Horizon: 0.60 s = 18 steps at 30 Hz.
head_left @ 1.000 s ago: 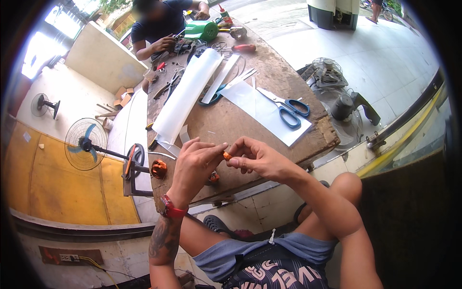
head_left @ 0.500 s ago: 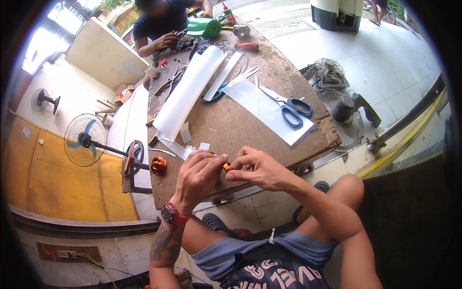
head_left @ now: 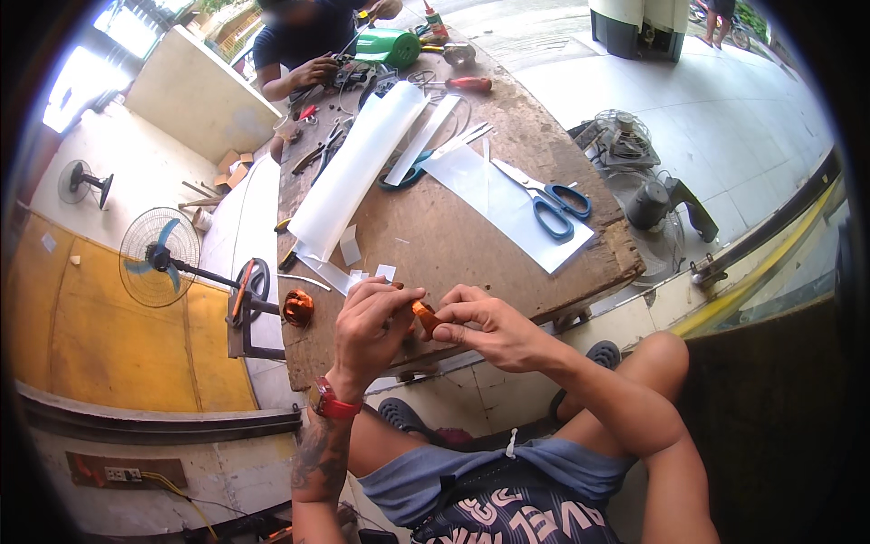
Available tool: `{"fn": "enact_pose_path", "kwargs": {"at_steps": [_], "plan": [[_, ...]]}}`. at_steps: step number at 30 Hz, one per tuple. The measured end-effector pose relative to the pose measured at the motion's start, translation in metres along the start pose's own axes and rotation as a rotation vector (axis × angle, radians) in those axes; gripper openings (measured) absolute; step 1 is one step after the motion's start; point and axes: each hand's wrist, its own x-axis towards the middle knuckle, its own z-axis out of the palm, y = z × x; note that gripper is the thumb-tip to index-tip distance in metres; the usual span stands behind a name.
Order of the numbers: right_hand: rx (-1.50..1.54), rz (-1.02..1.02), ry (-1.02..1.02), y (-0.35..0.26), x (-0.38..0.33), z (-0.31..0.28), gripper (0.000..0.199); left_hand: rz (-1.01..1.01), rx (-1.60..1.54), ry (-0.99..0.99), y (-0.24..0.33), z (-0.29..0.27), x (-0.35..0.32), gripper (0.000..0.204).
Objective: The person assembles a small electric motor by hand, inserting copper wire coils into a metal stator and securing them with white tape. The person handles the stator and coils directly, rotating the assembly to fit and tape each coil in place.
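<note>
Here, we look down past our own forearms at a worn wooden table, where both bare hands meet over the near edge. Between them is a small bright orange piece, held up off the tabletop. Our right hand is closed in a pinch, thumb and fingers gripping the lower end of the piece; our left hand, with a red watch at the wrist, is half curled, its fingertips at the upper end, though we cannot tell how firmly they press. Compared with a second ago, more of the orange shows between the fingers and the hands sit a little lower. We judge that the piece is being turned or worked at the fingertips, with more of it now exposed for handling. Small white cut pieces, hidden by the left hand a second ago, now show just beyond it. A round orange-and-dark part rests at the table's left side. Farther up lie a white roll and blue-handled scissors, the scissors on a flat white sheet. Across the table, a co-worker handles parts.
</note>
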Motion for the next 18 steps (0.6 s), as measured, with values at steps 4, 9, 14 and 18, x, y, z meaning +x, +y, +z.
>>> {"fn": "enact_pose_path", "kwargs": {"at_steps": [4,9,14,18], "plan": [[0.096,0.05,0.038,0.008,0.001,0.006,0.036,-0.08,0.381,0.141,0.022,0.014,-0.02,0.035],[0.322,0.097,0.104,0.011,0.002,0.014,0.037,-0.354,-0.001,0.425,0.071,0.06,-0.069,0.027],[0.434,0.091,0.118,0.009,0.002,0.022,0.032,-0.624,-0.473,0.463,0.09,0.076,-0.082,0.028],[-0.123,-0.009,0.182,0.008,-0.003,0.024,0.022,-0.624,-0.59,0.33,0.077,0.048,-0.073,0.024]]}}
